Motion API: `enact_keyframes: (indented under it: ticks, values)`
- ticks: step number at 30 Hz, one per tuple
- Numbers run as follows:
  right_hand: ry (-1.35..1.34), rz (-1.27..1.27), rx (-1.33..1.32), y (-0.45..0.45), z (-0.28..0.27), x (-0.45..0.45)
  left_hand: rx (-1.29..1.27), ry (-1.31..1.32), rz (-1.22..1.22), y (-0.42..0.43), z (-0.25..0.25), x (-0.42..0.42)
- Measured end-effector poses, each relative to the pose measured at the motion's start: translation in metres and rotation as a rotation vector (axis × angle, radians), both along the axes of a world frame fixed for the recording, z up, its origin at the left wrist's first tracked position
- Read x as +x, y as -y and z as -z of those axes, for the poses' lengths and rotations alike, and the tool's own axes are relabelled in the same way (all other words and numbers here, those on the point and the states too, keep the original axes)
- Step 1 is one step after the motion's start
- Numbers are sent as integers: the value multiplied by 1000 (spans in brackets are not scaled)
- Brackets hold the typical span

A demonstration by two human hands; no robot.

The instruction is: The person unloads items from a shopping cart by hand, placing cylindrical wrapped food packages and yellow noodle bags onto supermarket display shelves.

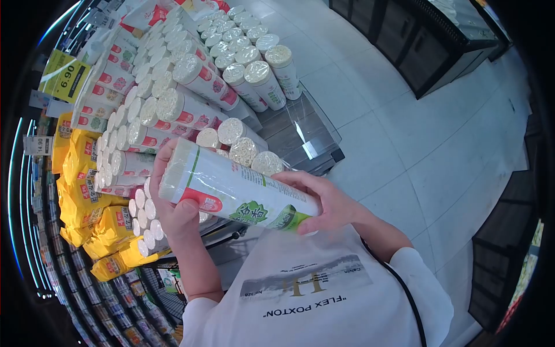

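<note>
A long white cylindrical packet (231, 188) with green and red print lies tilted across both hands, in front of my chest. My left hand (176, 217) is wrapped around its left end, thumb on the near side by the red label. Around the right end, which carries a green band, my right hand (326, 202) is closed, its thumb below and fingers above. The packet's left end shows a pale, grainy face under clear wrap. Just beyond my hands are several similar packets (245, 151), standing and stacked on the display.
Rows of white packets (185, 110) fill the display, beside a clear-edged dark tray (303, 124). Yellow bags (81, 179) hang and pile at left, near a yellow price tag (65, 75). A black wire basket (165, 298) is at lower left; dark cabinets (404, 40) stand across the tiled floor.
</note>
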State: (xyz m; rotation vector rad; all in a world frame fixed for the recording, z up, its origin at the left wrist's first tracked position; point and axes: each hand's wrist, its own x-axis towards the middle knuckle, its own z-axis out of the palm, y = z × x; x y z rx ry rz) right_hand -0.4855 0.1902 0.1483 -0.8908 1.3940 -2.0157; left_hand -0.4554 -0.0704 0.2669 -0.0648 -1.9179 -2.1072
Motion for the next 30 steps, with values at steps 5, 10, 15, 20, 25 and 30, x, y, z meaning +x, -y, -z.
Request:
enact_keyframes:
  ticks: [5,10,15,20,25,30]
  values:
    - [307,132,-273,-21,56,-52,-208,-58,-64,-45,-3,-52]
    - [850,217,-503,-7,106,-79,-404,87,-80,-86,17,-111]
    - [1134,421,-514,21,164,-120,-756,145,-44,-90,75,-168]
    - [1269,645,-502,54,212,-155,-1065,281,-95,-105,107,-194]
    - [1267,784,-562,74,213,-165,-1151,287,-168,-121,116,-223]
    - [1176,864,-446,73,201,-176,-1223,278,-217,-123,125,-241]
